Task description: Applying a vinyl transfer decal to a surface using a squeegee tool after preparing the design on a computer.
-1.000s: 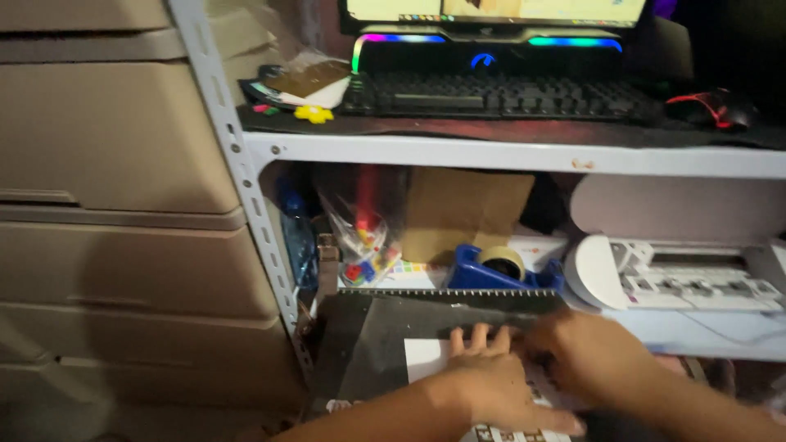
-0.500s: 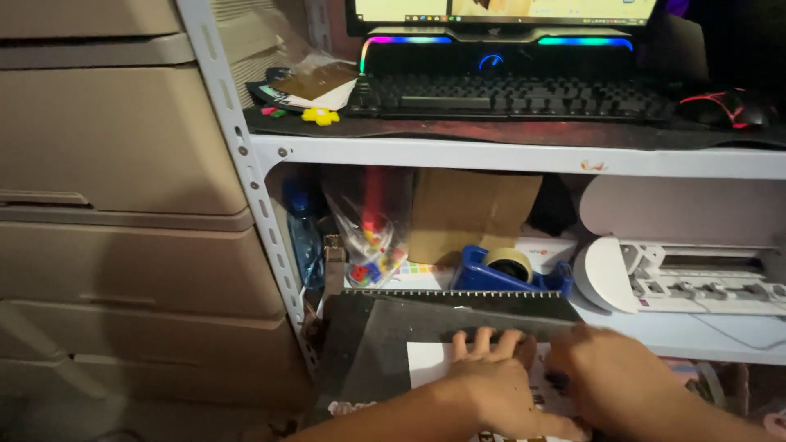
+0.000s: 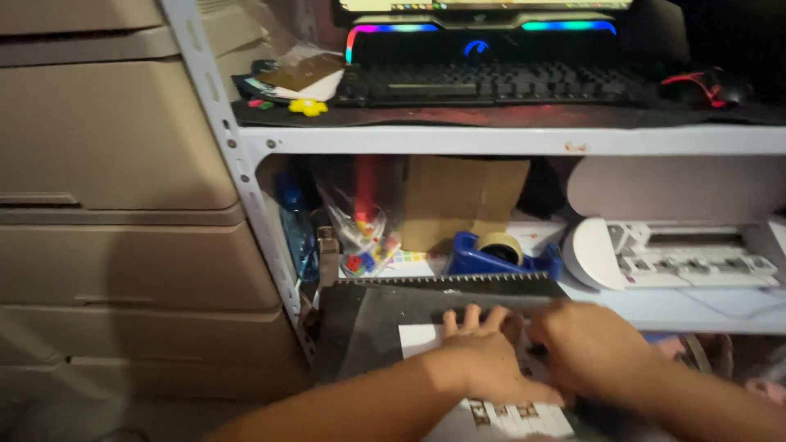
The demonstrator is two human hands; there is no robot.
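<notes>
A dim white metal shelf unit (image 3: 246,176) stands beside beige drawers (image 3: 106,245). Below it, the left hand (image 3: 479,356) lies flat, fingers spread, on a white printed sheet (image 3: 499,413) atop a dark cutting mat (image 3: 377,323). The right hand (image 3: 594,348), just beside, presses down; its grip is unclear. A blue tape dispenser (image 3: 491,258) sits just beyond the hands.

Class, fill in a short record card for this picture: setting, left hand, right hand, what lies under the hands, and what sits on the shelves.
Setting: white metal shelf unit beside beige drawers
Left hand: flat, fingers spread on a white printed sheet
Right hand: pressed on the same sheet; grip unclear
Under the hands: dark cutting board with a toothed ruler edge
Lower shelf: blue tape dispenser, white cutting machine, cardboard
Upper shelf: lit keyboard
</notes>
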